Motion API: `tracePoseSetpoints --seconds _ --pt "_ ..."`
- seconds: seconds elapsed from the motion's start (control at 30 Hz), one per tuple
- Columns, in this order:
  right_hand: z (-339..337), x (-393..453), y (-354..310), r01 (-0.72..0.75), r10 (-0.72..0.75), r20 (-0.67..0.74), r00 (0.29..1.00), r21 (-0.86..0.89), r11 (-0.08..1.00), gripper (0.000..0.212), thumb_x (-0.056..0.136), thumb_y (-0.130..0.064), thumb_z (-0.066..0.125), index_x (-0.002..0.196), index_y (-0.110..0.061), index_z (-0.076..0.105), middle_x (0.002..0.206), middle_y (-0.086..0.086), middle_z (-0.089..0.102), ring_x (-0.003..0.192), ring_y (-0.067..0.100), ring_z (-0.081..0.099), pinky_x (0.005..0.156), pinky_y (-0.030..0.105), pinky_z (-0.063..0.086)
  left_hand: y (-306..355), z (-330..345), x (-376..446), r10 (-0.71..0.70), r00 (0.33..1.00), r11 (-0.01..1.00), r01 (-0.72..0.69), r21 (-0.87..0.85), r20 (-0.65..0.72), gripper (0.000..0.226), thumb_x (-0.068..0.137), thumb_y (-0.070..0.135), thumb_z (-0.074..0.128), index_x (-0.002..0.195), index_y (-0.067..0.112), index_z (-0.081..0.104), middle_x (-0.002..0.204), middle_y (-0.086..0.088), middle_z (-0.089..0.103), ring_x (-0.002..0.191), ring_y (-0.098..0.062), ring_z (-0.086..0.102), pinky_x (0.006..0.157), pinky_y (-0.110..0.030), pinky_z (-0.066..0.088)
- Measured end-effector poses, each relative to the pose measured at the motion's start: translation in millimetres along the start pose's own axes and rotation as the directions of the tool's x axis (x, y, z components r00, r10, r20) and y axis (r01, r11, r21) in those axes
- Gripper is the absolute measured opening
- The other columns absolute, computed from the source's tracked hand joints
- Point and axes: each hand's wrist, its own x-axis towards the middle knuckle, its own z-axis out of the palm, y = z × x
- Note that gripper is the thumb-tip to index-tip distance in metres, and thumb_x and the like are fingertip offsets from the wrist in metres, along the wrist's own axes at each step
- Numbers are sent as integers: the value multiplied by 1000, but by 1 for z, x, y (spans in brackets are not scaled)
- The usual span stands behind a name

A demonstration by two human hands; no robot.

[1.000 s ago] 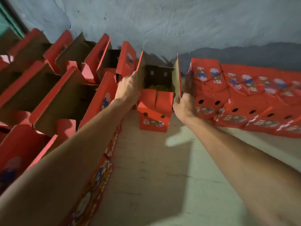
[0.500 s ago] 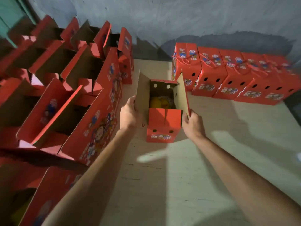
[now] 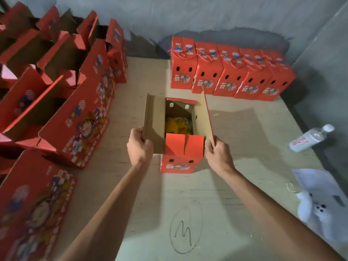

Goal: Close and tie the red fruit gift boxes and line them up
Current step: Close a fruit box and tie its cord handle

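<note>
Box [image 3: 178,146] open at floor centre, long side flaps upright. Left hand [image 3: 139,146] pinches left flap [image 3: 150,119] at 9 o'clock; right hand [image 3: 218,154] pinches right flap [image 3: 207,117] at 3 o'clock. Yellow fruit [image 3: 177,125] inside, likely netted. Step: closing. Next: fold end flaps, bring sides together, tie. Tied row [image 3: 231,76] at 1 o'clock; open boxes [image 3: 62,87] at 10.

A red box [image 3: 178,162] stands open between the fingers [image 3: 138,131], yellow fruit [image 3: 177,126] inside. Past the fingers, five tied boxes [image 3: 227,80] stand in a row.
</note>
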Motion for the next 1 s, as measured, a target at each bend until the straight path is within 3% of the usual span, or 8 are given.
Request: tracePoseSetpoints --seconds 0.23,0.37,0.47,0.6,0.7,0.83,0.93,1.0 --pt "-77 -14 78 42 -42 30 999 17 999 22 105 -23 50 88 -16 60 66 1 63 58 21 66 52 33 49 24 69 -100 -89 991 993 81 -84 -100 24 87 10 52 107 18 61 91 3 68 86 -23 65 79 -39 55" --pt "-128 -12 130 30 -29 51 998 -15 999 20 106 -26 49 92 -18 61 71 0 64 61 20 68 51 32 51 37 112 -157 -74 996 993 69 -98 -55 23 83 16 48 102 27 55 88 9 67 83 -16 65 65 -29 47" --pt "-160 -9 161 47 -44 48 998 -64 997 21 104 -28 49 91 -18 62 69 -1 63 59 15 62 48 21 42 40 135 -201 -21 999 989 17 -145 -31 26 84 22 47 107 35 50 99 11 69 82 -5 67 61 -24 46" --pt "-189 -5 189 40 -40 8 999 -10 999 20 103 -29 53 88 -19 64 67 2 63 61 16 59 53 25 41 49 161 -239 20 999 975 -12 -223 33 38 94 20 51 126 40 45 117 16 64 100 -1 66 69 -29 60" --pt "-191 -5 195 -21 31 -69 997 143 990 25 100 -27 57 79 -16 63 62 1 60 55 15 52 54 31 40 58 169 -241 33 998 993 -25 -119 62 47 94 9 53 136 26 42 123 6 58 108 -8 61 82 -41 60" --pt "-171 -13 188 -230 309 -120 944 432 872 35 97 -40 64 71 -17 64 54 -9 57 50 5 51 51 28 39 64 172 -210 10 995 990 -24 136 102 55 90 15 62 140 15 38 131 -8 47 119 -28 50 96 -46 50" --pt "-142 -24 179 -391 476 -45 878 506 769 37 97 -53 60 96 -17 66 75 -9 66 69 10 64 51 24 41 78 179 -181 57 990 923 -101 372 128 66 86 22 66 142 12 33 139 -12 41 129 -35 40 107 -47 39" --pt "-125 -28 172 -461 568 -27 822 554 693 49 98 -55 58 119 -12 54 100 1 67 80 13 65 53 17 45 89 188 -159 108 981 855 -174 489 159 80 86 26 66 151 12 23 155 -14 28 144 -36 25 120 -50 21"
